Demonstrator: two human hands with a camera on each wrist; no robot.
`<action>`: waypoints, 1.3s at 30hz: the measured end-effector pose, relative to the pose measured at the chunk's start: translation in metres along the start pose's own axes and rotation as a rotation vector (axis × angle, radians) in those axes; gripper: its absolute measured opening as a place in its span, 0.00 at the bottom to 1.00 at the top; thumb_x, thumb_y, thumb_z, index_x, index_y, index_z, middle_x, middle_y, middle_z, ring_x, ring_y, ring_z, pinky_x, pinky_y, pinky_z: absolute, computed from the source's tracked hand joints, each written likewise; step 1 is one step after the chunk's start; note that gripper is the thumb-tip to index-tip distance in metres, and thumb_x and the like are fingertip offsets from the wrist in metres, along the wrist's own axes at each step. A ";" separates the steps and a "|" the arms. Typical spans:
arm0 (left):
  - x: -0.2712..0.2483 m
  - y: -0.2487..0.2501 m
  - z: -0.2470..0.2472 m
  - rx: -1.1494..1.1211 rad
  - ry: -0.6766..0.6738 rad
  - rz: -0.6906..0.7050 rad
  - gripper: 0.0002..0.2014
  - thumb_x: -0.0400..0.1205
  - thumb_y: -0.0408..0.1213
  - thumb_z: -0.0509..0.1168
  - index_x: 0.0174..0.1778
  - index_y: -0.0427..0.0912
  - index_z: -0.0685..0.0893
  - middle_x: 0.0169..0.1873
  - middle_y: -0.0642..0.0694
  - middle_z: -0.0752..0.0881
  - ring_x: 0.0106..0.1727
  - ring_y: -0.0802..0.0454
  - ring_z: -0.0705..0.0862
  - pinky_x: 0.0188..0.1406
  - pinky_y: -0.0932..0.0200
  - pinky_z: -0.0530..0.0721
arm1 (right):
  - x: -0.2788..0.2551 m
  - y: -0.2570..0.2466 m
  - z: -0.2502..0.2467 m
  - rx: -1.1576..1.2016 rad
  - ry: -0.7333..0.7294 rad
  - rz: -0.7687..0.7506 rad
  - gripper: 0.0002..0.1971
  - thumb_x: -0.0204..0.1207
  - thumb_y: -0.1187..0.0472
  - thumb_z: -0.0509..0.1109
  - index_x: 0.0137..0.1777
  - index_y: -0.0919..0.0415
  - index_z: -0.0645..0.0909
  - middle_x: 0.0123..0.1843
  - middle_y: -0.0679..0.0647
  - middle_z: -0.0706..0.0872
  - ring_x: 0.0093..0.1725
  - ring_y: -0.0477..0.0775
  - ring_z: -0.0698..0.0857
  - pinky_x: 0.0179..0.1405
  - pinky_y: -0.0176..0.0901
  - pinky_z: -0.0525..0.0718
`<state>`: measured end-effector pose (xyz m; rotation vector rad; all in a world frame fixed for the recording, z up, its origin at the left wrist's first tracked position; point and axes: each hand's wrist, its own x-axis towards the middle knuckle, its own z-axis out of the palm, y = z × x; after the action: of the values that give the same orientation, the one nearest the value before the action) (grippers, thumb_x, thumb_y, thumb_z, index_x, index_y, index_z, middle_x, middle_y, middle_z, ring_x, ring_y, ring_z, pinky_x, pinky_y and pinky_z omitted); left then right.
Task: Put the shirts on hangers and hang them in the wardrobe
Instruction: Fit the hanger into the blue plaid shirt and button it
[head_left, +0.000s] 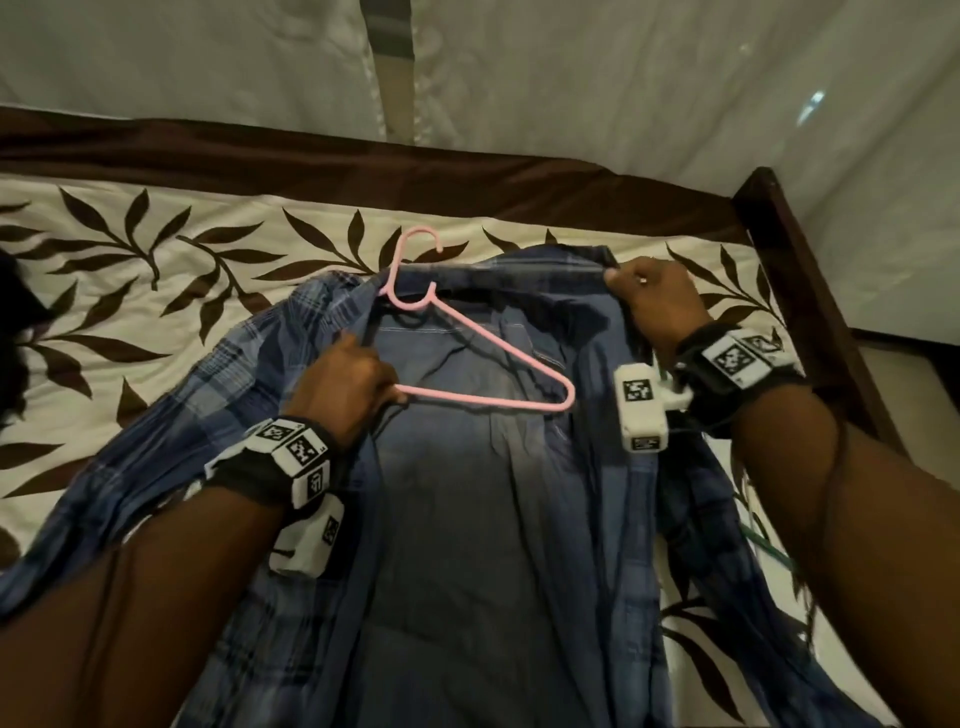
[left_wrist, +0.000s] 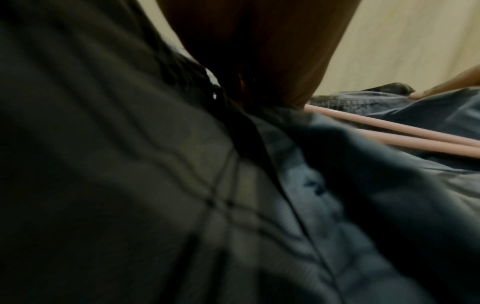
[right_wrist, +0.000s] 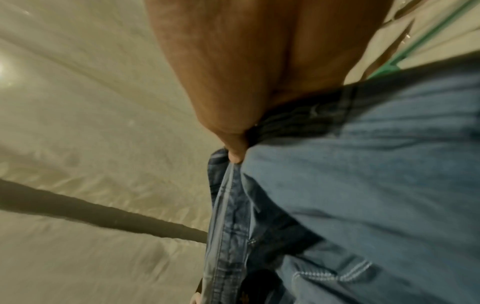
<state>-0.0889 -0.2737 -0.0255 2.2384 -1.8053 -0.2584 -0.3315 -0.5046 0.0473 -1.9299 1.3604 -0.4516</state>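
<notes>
Bed (head_left: 156, 218), leaf-print cover, frame centre | shirt (head_left: 467, 493): soft, limp | right hand (head_left: 657, 301) fingers pinch collar | left hand (head_left: 348, 384) fingers clamped on light, stiff hanger (head_left: 483, 353) and placket

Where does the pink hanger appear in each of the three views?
Head: pink hanger at centre, on the open blue shirt, its left end in the left hand.
Left wrist: two pink bars at the right edge.
Right wrist: not in it.
Shared landmark: the blue shirt.
</notes>
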 end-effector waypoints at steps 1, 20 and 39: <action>0.000 0.002 0.000 0.000 -0.009 -0.014 0.11 0.79 0.45 0.74 0.47 0.41 0.94 0.42 0.38 0.88 0.55 0.37 0.79 0.46 0.47 0.77 | -0.006 -0.003 -0.007 -0.014 0.012 -0.026 0.16 0.85 0.56 0.67 0.51 0.72 0.84 0.48 0.68 0.88 0.44 0.60 0.85 0.46 0.50 0.83; 0.002 0.017 0.001 -0.246 0.277 -0.331 0.16 0.85 0.36 0.65 0.67 0.35 0.82 0.65 0.34 0.79 0.64 0.37 0.78 0.65 0.47 0.75 | -0.077 0.017 0.068 -0.082 0.175 0.215 0.10 0.78 0.54 0.71 0.55 0.58 0.81 0.56 0.61 0.86 0.56 0.60 0.84 0.56 0.53 0.83; 0.029 -0.003 -0.016 -0.287 -0.048 -0.525 0.10 0.77 0.43 0.75 0.46 0.42 0.83 0.43 0.43 0.86 0.47 0.43 0.85 0.52 0.47 0.85 | -0.046 -0.004 0.081 -0.045 -0.244 0.144 0.08 0.78 0.55 0.75 0.50 0.59 0.84 0.44 0.54 0.87 0.45 0.53 0.86 0.37 0.40 0.77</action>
<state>-0.0753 -0.3000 -0.0105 2.4561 -1.0775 -0.6280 -0.2941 -0.4333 0.0001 -1.8394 1.3464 -0.1125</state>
